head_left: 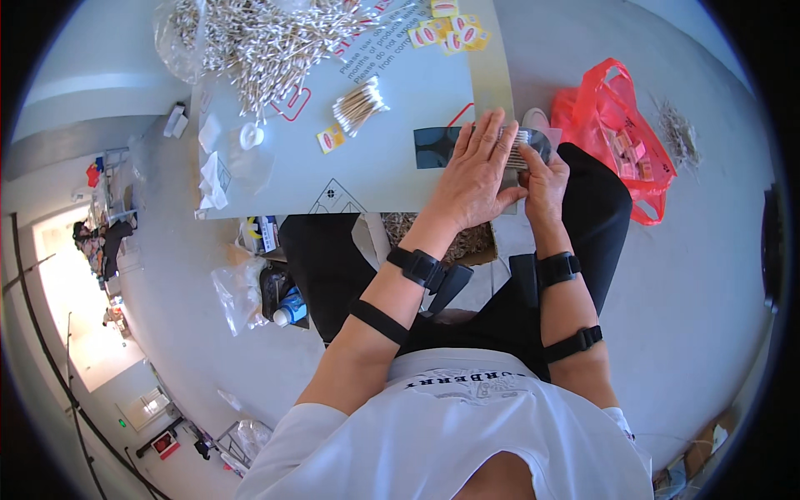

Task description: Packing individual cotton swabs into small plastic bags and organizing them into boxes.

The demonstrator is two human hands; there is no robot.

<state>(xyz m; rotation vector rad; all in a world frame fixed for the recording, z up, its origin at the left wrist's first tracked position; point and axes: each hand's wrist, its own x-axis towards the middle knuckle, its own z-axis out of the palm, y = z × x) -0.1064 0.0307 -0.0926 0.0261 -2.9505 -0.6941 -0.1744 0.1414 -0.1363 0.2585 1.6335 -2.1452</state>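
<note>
At the table's right edge, my right hand (547,182) pinches a clear plastic bag with cotton swabs (518,148) lined up side by side in it. My left hand (479,167) lies with fingers stretched out and close together, against the near side of the swabs and partly covering them. Under its fingers a dark, shiny strip (432,148) lies flat on the table (292,158). A fanned bundle of cotton swabs (360,106) rests farther left, with a small yellow-and-white card (330,139) beside it.
A big heap of loose swabs (267,50) covers the far left. Several yellow cards (450,33) lie at the far edge. A red plastic bag (583,104) with small packs stands on the floor at right. Below the table is an open box (477,243) of swabs.
</note>
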